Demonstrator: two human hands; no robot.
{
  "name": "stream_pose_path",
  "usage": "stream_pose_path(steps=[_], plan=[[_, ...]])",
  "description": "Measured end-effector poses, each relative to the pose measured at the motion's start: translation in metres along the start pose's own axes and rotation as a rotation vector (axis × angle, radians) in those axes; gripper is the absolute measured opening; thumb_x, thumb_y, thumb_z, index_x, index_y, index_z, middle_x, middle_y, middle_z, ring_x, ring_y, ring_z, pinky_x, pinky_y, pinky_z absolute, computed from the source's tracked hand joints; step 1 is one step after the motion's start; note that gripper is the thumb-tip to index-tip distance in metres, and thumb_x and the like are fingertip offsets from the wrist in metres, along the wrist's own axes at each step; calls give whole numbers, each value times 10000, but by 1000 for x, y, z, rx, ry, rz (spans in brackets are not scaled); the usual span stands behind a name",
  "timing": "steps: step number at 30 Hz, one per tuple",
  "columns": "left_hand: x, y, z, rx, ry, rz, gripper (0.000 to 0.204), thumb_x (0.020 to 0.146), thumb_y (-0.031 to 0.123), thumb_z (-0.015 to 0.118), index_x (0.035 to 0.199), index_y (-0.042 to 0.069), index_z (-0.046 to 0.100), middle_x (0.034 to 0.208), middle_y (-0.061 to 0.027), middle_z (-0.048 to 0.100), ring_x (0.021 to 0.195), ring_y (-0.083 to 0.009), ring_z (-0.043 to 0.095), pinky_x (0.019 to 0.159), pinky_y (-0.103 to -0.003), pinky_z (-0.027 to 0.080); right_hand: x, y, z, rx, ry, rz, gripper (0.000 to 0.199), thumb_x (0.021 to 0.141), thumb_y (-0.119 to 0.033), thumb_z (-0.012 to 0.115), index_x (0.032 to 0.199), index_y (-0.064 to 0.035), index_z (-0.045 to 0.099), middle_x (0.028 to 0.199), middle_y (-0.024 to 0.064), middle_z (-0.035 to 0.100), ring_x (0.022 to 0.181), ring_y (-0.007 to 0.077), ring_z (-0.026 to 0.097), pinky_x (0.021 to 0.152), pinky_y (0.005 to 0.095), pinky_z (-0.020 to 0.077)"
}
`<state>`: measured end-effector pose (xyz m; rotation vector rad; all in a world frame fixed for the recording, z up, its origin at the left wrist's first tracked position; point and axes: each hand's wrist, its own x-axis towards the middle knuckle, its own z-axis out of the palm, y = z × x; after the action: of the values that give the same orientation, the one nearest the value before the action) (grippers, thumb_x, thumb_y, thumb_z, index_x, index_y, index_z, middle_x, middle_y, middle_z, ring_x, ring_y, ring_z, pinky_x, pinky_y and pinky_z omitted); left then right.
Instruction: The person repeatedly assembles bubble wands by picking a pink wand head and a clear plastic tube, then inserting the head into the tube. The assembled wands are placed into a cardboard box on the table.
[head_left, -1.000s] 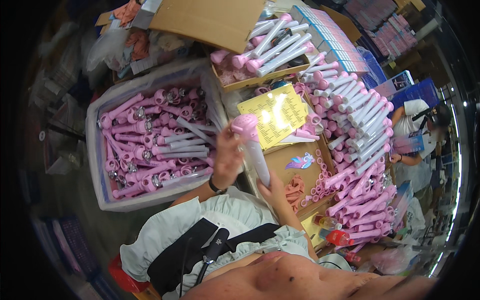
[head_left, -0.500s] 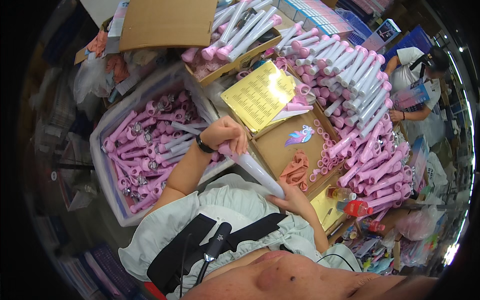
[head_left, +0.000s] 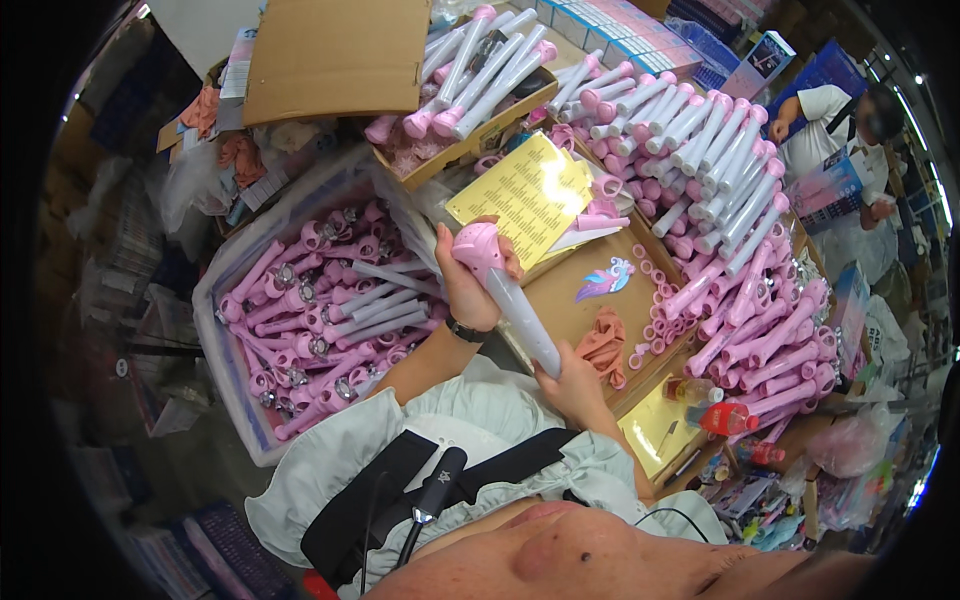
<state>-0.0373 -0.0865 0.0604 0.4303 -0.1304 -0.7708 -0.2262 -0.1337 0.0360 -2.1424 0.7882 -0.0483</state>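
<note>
Holds a pink-and-white wand (head_left: pixel 503 289) slantwise near the centre of the frame, with its pink head (head_left: pixel 478 246) toward the upper left and the end of its white shaft (head_left: pixel 528 328) toward the lower right; supports it at both ends, across the left part of the cardboard tray (head_left: pixel 562 290) as viewed. For sound handling of the step in hand, judged as steadying and turning the wand between two hands, carry the weight at both ends; rotate head and shaft together, sparing the joint any twist; leave the upper face of the head uncovered for a clear look; avoid bending the shaft, probably light and hollow; stay well apart from the pink rings (head_left: pixel 655 312) and the orange cloth (head_left: pixel 602 347) at right of centre, so as to sweep nothing aside. As to grip, cups the head in the left hand (head_left: pixel 474 296), with fingers curled part-way round and tips showing past its edges, neither spread flat nor made into a fist; closes the right hand (head_left: pixel 577 387) round the lower end of the shaft, with some fingers hidden; shows no gap at either hold; cannot tell the pressure applied, nor whether touching the yellow printed sheet (head_left: pixel 522 190) just beyond the left fingertips.
</note>
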Motion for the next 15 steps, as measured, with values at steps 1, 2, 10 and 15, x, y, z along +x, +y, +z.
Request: stream_pose_path(steps=[1, 2, 10, 15], plan=[[0, 0, 0, 24, 42, -9, 592, 875, 629, 313, 1062, 98, 497, 695, -69, 564, 565, -184, 541, 531, -305, 433, 0, 1, 0, -24, 2, -5, 306, 803, -271, 601, 1025, -70, 535, 822, 227, 621, 760, 416, 600, 661, 466, 475], [-2, -1, -1, 44, 74, -22, 588, 875, 623, 313, 1061, 96, 497, 687, -67, 560, 565, -184, 540, 535, -306, 434, 0, 1, 0, -35, 21, -8, 307, 802, -272, 602, 1024, -71, 535, 820, 225, 621, 754, 419, 599, 658, 469, 475], [7, 1, -8, 29, 75, -9, 630, 869, 649, 307, 1053, 78, 498, 716, -77, 564, 573, -200, 534, 548, -309, 429, 0, 5, -1, 12, 14, -75, 412, 777, -309, 649, 1079, -57, 525, 815, 215, 619, 762, 376, 619, 653, 426, 480], [29, 32, -27, -1, 151, 133, 757, 771, 773, 333, 944, 56, 501, 699, -67, 540, 586, -197, 513, 582, -304, 438, -7, 17, -20, 5, -15, -96, 446, 752, -299, 682, 1106, -66, 544, 889, 182, 637, 796, 345, 630, 679, 391, 499]])
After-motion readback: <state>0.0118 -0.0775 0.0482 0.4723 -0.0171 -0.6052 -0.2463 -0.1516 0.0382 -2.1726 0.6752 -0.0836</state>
